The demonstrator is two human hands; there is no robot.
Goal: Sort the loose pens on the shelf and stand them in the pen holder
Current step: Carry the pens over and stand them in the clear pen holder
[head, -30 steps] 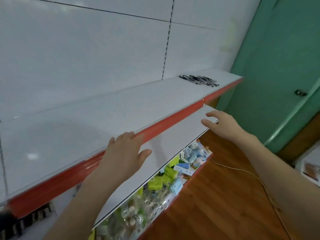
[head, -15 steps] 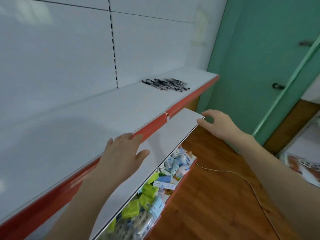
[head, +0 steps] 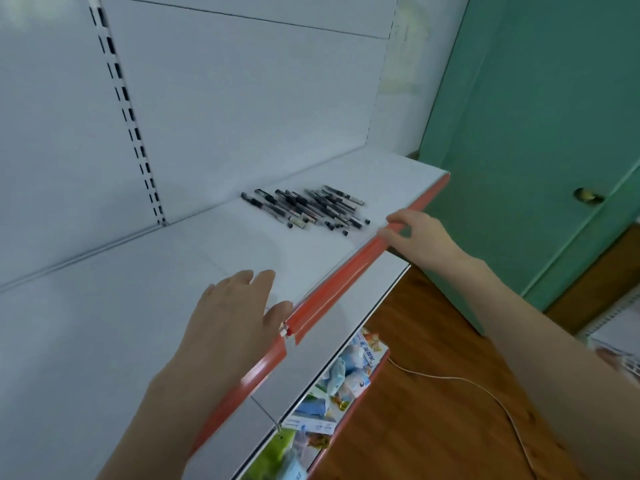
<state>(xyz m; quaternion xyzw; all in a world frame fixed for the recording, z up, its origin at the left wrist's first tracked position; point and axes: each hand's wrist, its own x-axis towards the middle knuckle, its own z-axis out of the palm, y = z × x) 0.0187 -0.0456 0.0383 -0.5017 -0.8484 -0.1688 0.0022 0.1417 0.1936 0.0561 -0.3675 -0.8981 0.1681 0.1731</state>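
Pens [head: 306,208]: loose heap of dark pens lying flat on the white shelf [head: 114,323], towards its right end, near the back wall.

Left hand [head: 232,320]: palm down over the front of the shelf, fingers [head: 258,282] straight and close together, holding nothing, well short of the pens.

Right hand [head: 420,237]: at the shelf's red edge strip [head: 341,287], just beside the heap, fingers loosely curled with tips against the strip; grip cannot be told.

Lower shelf [head: 332,327]: white, with packets [head: 346,372] beneath.

Floor: wood, with a white cable [head: 485,389].
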